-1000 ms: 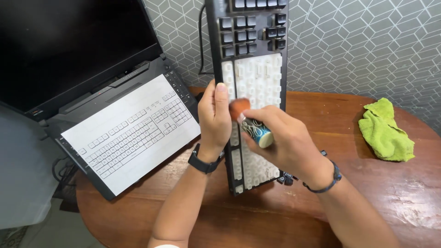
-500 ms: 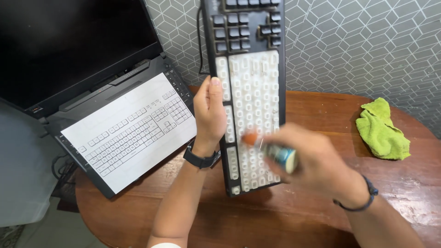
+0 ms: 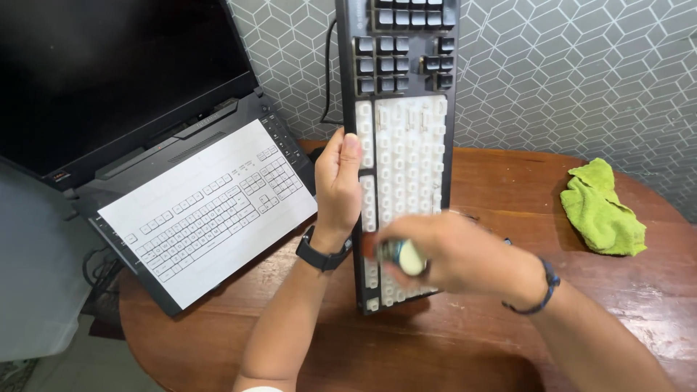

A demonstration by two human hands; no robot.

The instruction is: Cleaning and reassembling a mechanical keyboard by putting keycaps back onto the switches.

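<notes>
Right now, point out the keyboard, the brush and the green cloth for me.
keyboard [image 3: 406,145]: head view, on its white middle section with caps removed.
brush [image 3: 401,255]: head view, on the blurred handle in the right hand.
green cloth [image 3: 601,207]: head view, on the middle of the crumpled cloth.

Geometric grey wall [image 3: 581,65]; wooden table [image 3: 435,348]

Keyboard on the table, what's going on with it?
A person props the long black keyboard with white keycaps on end on the round wooden table. The left hand grips its left edge; the right hand holds a small orange-bristled brush against the lower keys. A crumpled green cloth lies aside.
</notes>
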